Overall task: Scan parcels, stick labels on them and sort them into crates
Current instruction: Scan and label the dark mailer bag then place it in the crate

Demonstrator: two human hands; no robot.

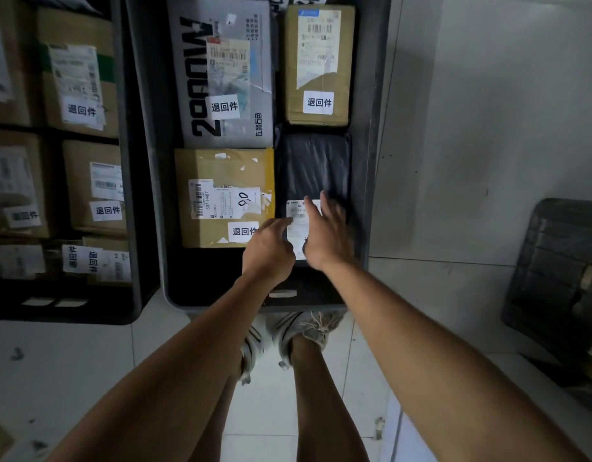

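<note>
A black plastic-wrapped parcel (313, 168) lies flat in the near right corner of the dark grey crate (371, 135), its white shipping label (298, 225) at the near end. Left of it sits a brown carton (221, 175) with a white sticker (243, 231). Farther back lie a grey box (221, 78) and a tan carton (318, 65), both stickered.

The middle crate (371, 161) holds four parcels: two brown cartons (221, 168) at 9 and 1 o'clock, one grey box (194, 78), one black bag (313, 161). Two hands (268, 251), two shoes (308, 328).
</note>
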